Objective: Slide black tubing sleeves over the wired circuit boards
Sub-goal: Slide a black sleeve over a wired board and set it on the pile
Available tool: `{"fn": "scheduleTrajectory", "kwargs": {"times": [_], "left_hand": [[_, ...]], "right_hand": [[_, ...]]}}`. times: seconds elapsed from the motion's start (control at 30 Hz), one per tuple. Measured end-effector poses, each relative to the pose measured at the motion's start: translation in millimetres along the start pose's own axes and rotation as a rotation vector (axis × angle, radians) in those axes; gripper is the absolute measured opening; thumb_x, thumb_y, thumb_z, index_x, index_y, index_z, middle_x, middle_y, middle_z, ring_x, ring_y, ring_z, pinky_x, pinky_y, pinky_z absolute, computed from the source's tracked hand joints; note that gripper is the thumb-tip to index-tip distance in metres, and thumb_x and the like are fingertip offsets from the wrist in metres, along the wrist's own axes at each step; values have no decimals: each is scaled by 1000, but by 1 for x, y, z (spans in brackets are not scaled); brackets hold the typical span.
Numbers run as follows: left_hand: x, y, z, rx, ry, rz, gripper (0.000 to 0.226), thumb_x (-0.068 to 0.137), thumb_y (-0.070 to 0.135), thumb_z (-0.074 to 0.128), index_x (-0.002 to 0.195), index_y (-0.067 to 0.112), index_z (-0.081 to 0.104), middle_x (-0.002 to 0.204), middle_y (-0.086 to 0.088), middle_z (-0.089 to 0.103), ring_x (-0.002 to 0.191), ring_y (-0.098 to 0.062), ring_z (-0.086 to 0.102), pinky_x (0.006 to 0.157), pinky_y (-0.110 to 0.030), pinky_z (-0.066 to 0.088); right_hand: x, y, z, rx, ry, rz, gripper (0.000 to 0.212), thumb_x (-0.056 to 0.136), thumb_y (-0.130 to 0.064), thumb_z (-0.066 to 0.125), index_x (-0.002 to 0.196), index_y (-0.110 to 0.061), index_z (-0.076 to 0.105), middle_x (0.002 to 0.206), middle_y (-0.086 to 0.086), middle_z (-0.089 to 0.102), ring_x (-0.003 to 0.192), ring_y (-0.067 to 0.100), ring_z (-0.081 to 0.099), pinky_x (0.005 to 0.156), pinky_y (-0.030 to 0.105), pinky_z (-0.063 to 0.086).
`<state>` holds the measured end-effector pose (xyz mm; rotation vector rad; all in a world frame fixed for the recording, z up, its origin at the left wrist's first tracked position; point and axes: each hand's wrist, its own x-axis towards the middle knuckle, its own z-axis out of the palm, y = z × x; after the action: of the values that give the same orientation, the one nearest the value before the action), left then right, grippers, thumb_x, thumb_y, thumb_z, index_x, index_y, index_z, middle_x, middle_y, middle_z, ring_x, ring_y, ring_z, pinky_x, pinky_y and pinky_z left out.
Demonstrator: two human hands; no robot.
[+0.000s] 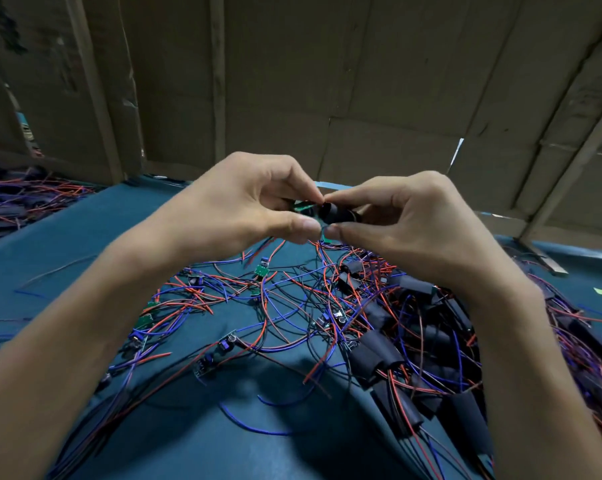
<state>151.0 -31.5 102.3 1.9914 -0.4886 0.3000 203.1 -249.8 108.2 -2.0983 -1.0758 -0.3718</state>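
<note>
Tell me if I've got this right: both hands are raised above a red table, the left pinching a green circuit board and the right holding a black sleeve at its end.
Not quite. The head view shows the table is covered in teal blue, not red. The rest holds: the left hand pinches the green circuit board, and the right hand holds the black sleeve at its end.

surface: teal-blue table covering (84, 237) spread from near edge to far | far side: brown cardboard panels (379, 81) stood as a wall, seams and creases showing | far left: gap in cardboard (24, 129) | light: dim, shadows fell near centre
</note>
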Motion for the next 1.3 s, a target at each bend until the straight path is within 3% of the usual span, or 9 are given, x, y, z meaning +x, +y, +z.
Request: {"fn": "scheduleTrajectory", "kwargs": {"times": [0.1, 0.2, 0.3, 0.43, 0.6, 0.8, 0.97, 1.13, 1.3], "left_hand": [[2, 1, 2, 6, 141, 30, 23, 79, 8, 80, 101, 8, 76, 93, -8, 76, 78, -18, 76, 69, -19, 57], [3, 5, 7, -35, 221, 52, 22, 78, 11, 81, 99, 8, 77, 86, -9, 77, 72, -16, 75, 64, -25, 60], [3, 6, 10, -54, 260, 43, 17, 80, 13, 79, 96, 8, 77, 83, -5, 78, 71, -12, 74, 65, -21, 58], [2, 6, 6, -127, 230, 7, 21, 82, 8, 78, 102, 11, 78, 90, -8, 79, 85, -19, 76, 79, -24, 60], [1, 11, 9, 14, 290, 78, 20, 80, 9, 82, 100, 12, 77, 89, -1, 79, 83, -16, 76, 77, -28, 62], [-2, 16, 14, -35, 270, 171, 18, 81, 2, 78, 97, 10, 77, 93, -2, 78, 89, -10, 75, 83, -20, 57], [-2, 16, 19, 36, 197, 208, 34, 90, 0, 71, 118, 18, 70, 100, -1, 77, 91, -4, 71, 84, -16, 53], [-3, 14, 16, 219, 64, 234, 64, 95, -4, 61, 147, 29, 47, 114, 11, 70, 101, -16, 65, 83, -15, 46], [-5, 17, 17, 251, 3, 260, 77, 88, -8, 58, 152, 30, 38, 118, 10, 69, 100, -12, 60, 86, -14, 39]], "right_hand": [[0, 1, 2, 63, 16, 25, 28, 81, -23, 85, 108, -25, 79, 90, -10, 78, 86, 9, 75, 79, 41, 59], [1, 2, 3, 85, 10, 26, 32, 81, -27, 84, 113, -25, 78, 92, -13, 78, 93, 8, 74, 84, 43, 60], [1, 2, 2, 81, 2, 42, 32, 83, -28, 83, 115, -26, 77, 94, -15, 78, 94, 0, 71, 86, 41, 60], [-2, 4, -3, 189, -9, 93, 28, 84, -21, 82, 111, -22, 79, 93, -1, 79, 101, 16, 72, 88, 49, 59], [-2, 0, -5, 433, -38, 137, 25, 84, -6, 79, 109, -8, 78, 93, 11, 79, 82, 20, 77, 79, 32, 62], [-3, -2, -8, 598, -25, 192, 20, 84, -6, 77, 104, -8, 79, 94, 15, 78, 76, 28, 76, 73, 33, 63], [-3, -1, -7, 623, 26, 203, 17, 82, -8, 79, 99, -7, 80, 89, 16, 78, 69, 23, 74, 65, 25, 58], [-4, -5, -13, 574, 68, 189, 18, 80, -6, 79, 98, -7, 80, 86, 14, 78, 68, 20, 73, 66, 25, 59], [-8, -15, -21, 547, 61, 155, 21, 77, -6, 79, 98, -6, 78, 85, 15, 78, 67, 20, 73, 66, 24, 59]]}}
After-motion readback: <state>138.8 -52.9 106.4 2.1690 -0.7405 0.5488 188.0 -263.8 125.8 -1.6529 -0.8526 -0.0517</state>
